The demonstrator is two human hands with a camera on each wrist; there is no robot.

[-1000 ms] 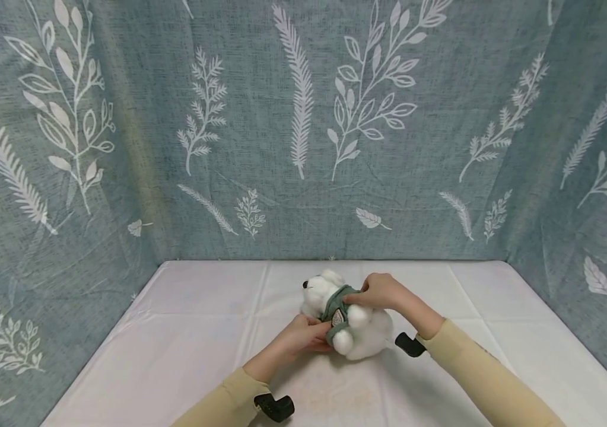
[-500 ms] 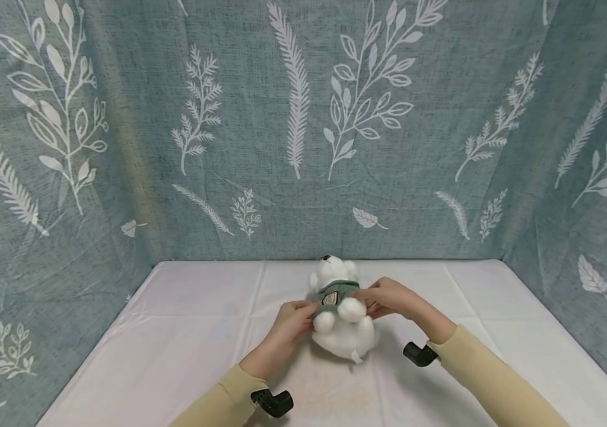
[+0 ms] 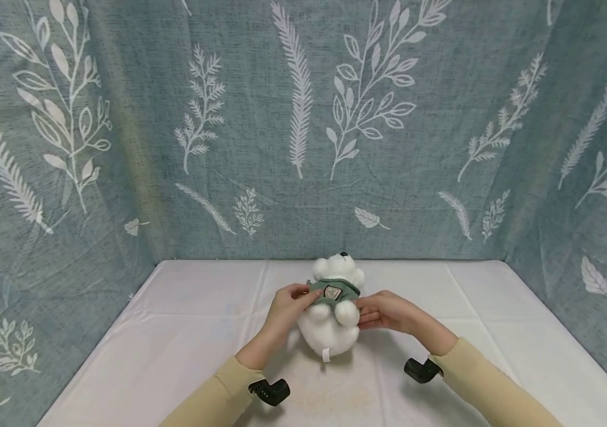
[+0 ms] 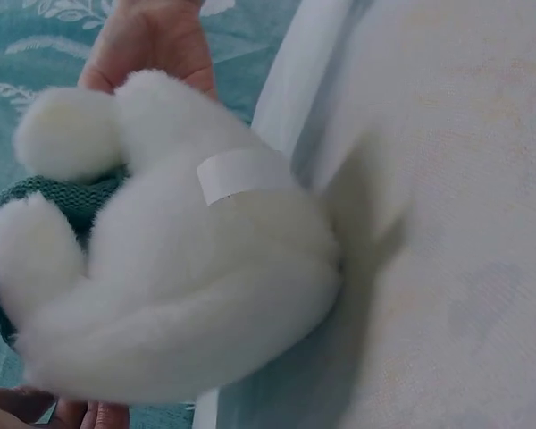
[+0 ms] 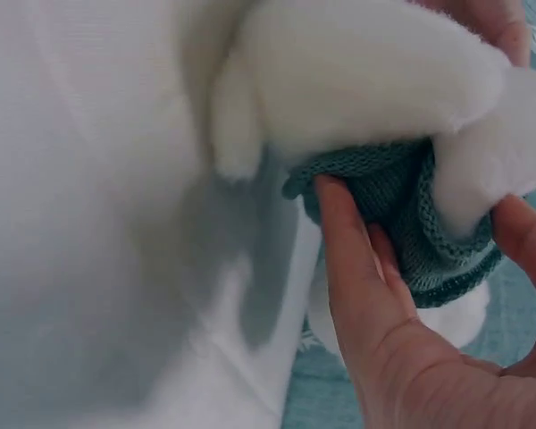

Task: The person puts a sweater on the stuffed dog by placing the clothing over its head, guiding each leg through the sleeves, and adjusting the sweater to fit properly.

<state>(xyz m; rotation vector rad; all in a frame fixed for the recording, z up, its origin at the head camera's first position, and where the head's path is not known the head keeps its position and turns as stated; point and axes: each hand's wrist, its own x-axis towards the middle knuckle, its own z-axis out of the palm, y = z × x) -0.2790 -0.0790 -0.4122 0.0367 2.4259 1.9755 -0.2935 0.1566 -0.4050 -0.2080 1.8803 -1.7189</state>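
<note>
A white plush bear (image 3: 330, 332) in a green knitted sweater (image 3: 348, 290) is held up between both hands over the far half of the table, head away and belly toward me. On the sweater's chest is a light badge (image 3: 332, 292). My left hand (image 3: 288, 308) grips the bear's left side in view, thumb on the sweater front. My right hand (image 3: 391, 312) holds the other side; in the right wrist view its fingers (image 5: 339, 232) reach under the sweater's edge (image 5: 411, 192) and the thumb presses a paw. A white tag (image 4: 246, 176) hangs from the rump.
A white cloth (image 3: 186, 344) covers the table. Blue-green curtains (image 3: 260, 118) with white leaf prints rise behind it and at both sides. A black wrist camera (image 3: 269, 392) sits at the left wrist, another black wrist camera (image 3: 423, 370) at the right.
The bear has turned from lying head-left to head pointing away, swinging slightly rightward. My left hand has moved up its side; my right hand has shifted from its top down to its right side.
</note>
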